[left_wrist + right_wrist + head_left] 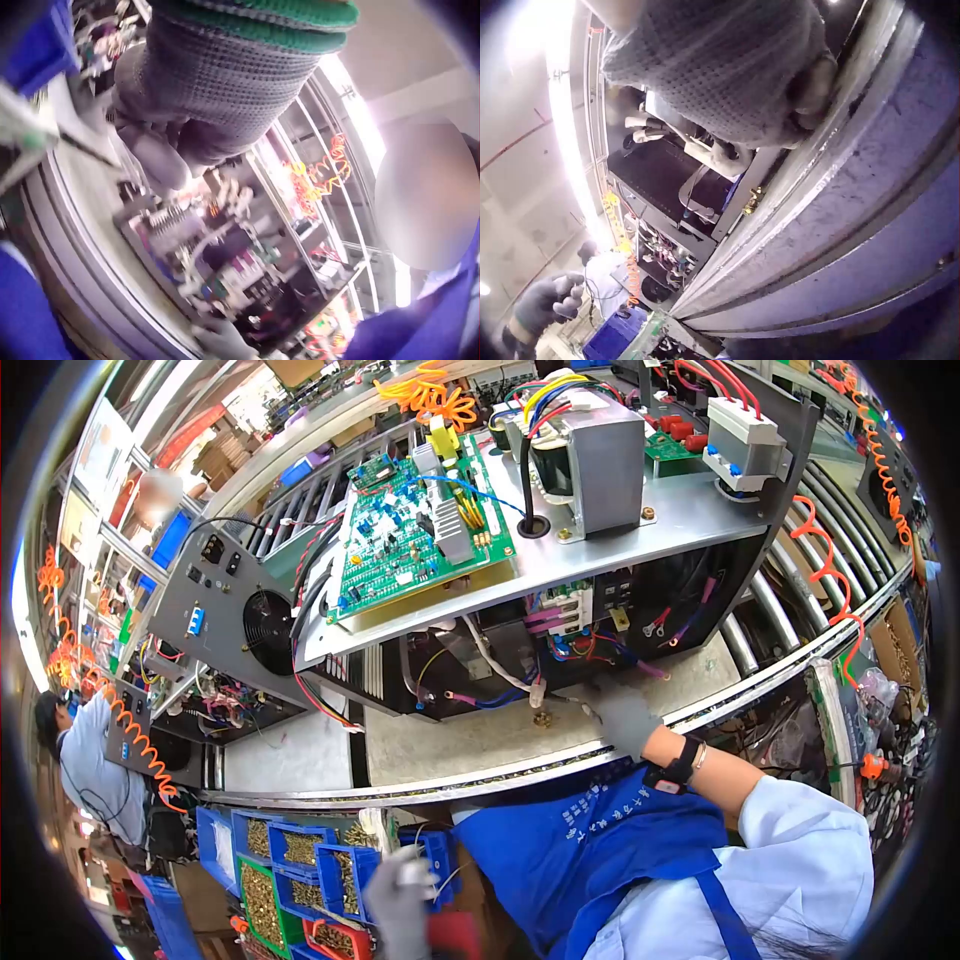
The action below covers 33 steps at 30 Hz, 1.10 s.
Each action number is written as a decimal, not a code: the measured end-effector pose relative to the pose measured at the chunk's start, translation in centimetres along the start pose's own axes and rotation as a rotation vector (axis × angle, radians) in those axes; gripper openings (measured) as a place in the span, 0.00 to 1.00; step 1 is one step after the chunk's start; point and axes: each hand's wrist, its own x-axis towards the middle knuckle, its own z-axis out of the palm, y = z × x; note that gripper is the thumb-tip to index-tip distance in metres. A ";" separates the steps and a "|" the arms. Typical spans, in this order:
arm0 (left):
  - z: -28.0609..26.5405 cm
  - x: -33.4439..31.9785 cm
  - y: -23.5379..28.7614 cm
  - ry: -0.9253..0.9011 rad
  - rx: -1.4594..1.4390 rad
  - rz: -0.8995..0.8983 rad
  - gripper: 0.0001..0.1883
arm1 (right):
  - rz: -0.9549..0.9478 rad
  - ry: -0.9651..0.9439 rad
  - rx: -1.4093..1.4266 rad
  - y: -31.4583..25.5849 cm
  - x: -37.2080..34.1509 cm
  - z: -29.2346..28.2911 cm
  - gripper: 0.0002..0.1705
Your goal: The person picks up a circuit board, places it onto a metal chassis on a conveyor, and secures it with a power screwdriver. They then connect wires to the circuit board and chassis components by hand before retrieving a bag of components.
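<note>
My gloved right hand (628, 720) is at the lower front edge of a large open electronics chassis (400, 685). A pale cable (567, 702) runs from the wire bundle (490, 660) to its fingers, which pinch it. In the right wrist view the back of the glove (720, 71) hides most of the grip. My gloved left hand (398, 905), blurred, is over the blue bins of screws (300, 847), with a small white piece (415, 872) near it. Bent fingers (161, 161) show in the left wrist view; I cannot tell whether they hold anything.
On the chassis sit a green circuit board (415, 550) and a transformer (595, 465). Small brass fasteners (541, 719) lie on the conveyor plate (450, 750). Orange coiled hoses (835, 575) hang at both sides. Another person (100, 760) works at the far left.
</note>
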 end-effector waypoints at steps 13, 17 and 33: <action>20.7 3.5 0.8 -0.584 0.042 0.021 0.12 | -0.005 0.181 0.328 0.8 -4.1 -5.5 0.19; 23.5 5.3 -2.1 -0.164 0.228 0.513 0.11 | 0.084 0.150 0.397 2.0 -7.0 -7.4 0.17; 26.0 6.6 -1.1 -0.046 0.666 0.759 0.15 | 0.082 0.132 0.497 2.2 -8.0 -8.6 0.19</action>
